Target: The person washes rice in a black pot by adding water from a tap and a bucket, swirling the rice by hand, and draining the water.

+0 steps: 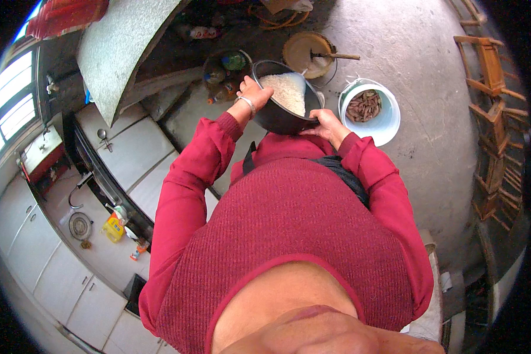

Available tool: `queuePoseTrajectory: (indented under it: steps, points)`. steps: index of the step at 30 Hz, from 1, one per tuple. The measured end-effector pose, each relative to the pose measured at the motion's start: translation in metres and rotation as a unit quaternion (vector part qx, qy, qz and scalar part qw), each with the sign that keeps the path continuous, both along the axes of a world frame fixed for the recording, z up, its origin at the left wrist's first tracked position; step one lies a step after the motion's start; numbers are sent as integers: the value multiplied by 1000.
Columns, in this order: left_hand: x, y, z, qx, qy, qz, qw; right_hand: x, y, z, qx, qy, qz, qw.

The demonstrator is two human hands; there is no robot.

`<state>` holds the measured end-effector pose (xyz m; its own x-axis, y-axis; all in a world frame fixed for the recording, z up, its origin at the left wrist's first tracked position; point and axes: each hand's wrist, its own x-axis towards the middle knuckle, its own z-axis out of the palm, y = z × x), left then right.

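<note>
Between my hands is a dark round pot [266, 117], tilted so that white rice [284, 91] and some cloudy water lie toward its far right side. My left hand [253, 95] grips the pot's left rim, with a bracelet at the wrist. At the near right rim, my right hand [327, 125] holds the pot with the thumb on top; its other fingers are partly hidden. Just right of the pot stands a white bucket [389, 121] with brownish-red, elongated pieces [364, 106] inside.
Beyond the pot is a round, light-coloured tub [298, 52] with a wooden-handled tool [339, 56] across it. A bin of bottles [212, 76] stands left of it. Wooden chairs [491, 127] line the right. White counters [127, 138] and a yellow bottle [113, 227] are at left.
</note>
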<state>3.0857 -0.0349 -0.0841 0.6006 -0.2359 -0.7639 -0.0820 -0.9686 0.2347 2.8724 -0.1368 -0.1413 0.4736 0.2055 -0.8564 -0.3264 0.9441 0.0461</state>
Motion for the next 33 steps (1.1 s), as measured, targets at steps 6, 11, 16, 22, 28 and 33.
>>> queuePoseTrajectory:
  steps: [6,11,16,22,28,33]
  points:
    - [-4,-4,7,8,-1,1,1000,-2,2,-7,12,-6,-14,1000]
    - [-16,34,-5,-120,-27,27,992,2,-7,25,-121,-15,9,992]
    - [-48,71,-9,-414,-10,162,896,11,-11,17,-419,-95,31,903]
    - [-78,87,35,-383,159,505,757,24,-30,69,-520,-131,222,814]
    - [-118,105,2,-455,74,507,729,42,-42,47,-548,-232,299,746]
    - [-142,87,-18,-439,48,589,677,71,-68,-6,-497,-315,367,721]
